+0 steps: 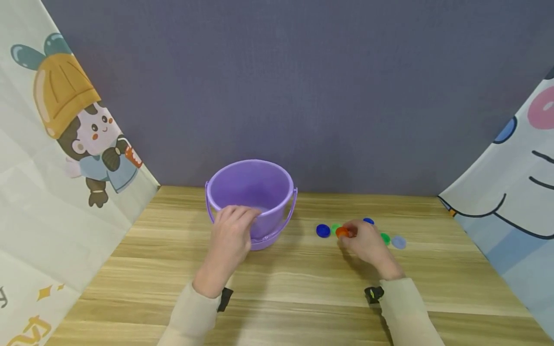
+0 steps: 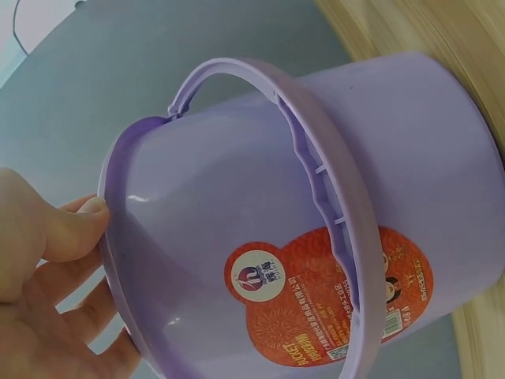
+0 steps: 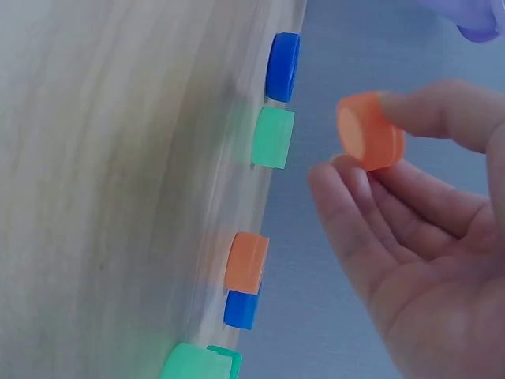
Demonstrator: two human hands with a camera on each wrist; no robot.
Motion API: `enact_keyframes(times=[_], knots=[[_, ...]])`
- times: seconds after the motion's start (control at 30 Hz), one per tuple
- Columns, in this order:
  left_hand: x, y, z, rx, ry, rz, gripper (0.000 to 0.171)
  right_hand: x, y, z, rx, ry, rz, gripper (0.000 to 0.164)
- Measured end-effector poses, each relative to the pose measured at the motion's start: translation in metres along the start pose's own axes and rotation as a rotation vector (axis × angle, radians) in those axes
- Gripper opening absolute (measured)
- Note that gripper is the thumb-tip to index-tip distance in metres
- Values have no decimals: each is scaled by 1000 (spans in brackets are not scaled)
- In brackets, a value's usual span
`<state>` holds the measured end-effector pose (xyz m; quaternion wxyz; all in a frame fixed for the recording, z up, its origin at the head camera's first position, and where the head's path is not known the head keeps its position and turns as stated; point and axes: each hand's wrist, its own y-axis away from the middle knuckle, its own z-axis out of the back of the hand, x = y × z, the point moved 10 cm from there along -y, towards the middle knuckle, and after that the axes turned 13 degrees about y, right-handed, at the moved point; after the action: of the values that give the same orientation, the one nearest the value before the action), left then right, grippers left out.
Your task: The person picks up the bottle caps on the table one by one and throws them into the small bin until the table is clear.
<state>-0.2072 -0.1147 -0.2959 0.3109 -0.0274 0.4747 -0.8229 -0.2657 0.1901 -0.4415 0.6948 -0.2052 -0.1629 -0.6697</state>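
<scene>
A purple bucket [image 1: 272, 226] with a hinged handle [image 2: 347, 205] stands on the wooden table. My left hand [image 1: 233, 230] grips its near rim, the thumb [image 2: 79, 229] outside and the other fingers over the edge. My right hand [image 1: 365, 242] pinches an orange bottle cap [image 3: 369, 133] between thumb and fingers, lifted off the tabletop. Close by lie a dark blue cap [image 1: 322, 231] and a light green cap [image 3: 273, 138]. A second orange cap [image 3: 247, 264] shows on the table in the right wrist view, hidden behind my right hand in the head view.
Past the right hand lie another blue cap [image 1: 368, 221], a green cap [image 1: 385, 238] and a pale bluish cap [image 1: 398, 242]. A grey panel [image 1: 303, 96] rises at the table's back edge. Printed cloths hang at the left [image 1: 43, 202] and right.
</scene>
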Motion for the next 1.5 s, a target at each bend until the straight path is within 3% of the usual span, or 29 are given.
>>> enact_keyframes(times=[0.5, 1.0, 1.5], knots=[[-8, 1, -2, 6, 11, -18, 22, 7, 3, 16, -107, -13, 60, 37], [-14, -12, -18, 31, 4, -15, 28, 8, -16, 36, -123, -32, 116, 40], [-20, -12, -24, 66, 7, -20, 34, 18, -9, 53, -153, -62, 128, 39]])
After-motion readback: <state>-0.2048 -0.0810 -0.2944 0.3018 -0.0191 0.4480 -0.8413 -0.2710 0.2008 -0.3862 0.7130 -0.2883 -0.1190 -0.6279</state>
